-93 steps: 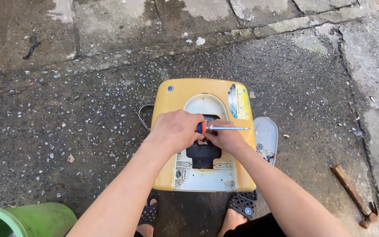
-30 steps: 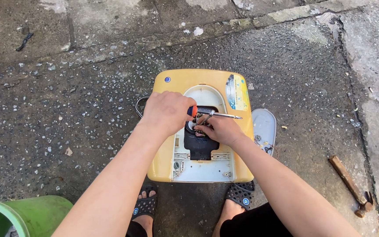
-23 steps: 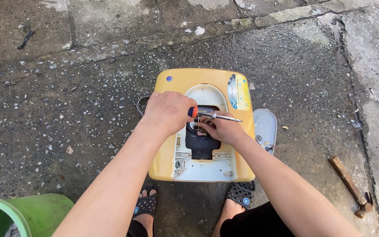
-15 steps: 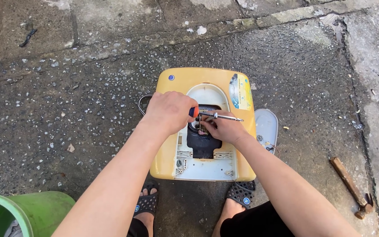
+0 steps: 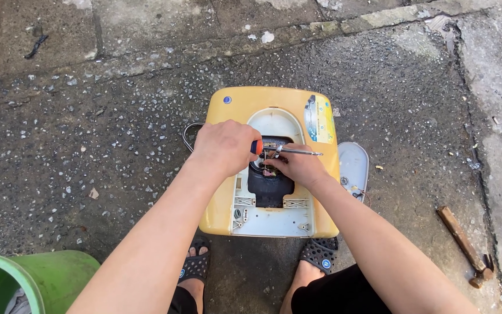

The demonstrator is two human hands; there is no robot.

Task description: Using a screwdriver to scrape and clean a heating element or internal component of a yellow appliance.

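meanwhile little has been changed over the last second: the screwdriver [image 5: 274,149] is kept gripped in the left hand [image 5: 225,146], laid level over the yellow casing [image 5: 222,192] on the ground, its shaft steadied by the right hand [image 5: 297,166] pinched over the dark opening [image 5: 270,186].

One head-worn camera looks steeply down, close over the yellow housing [image 5: 271,163] on the pavement [image 5: 88,116].
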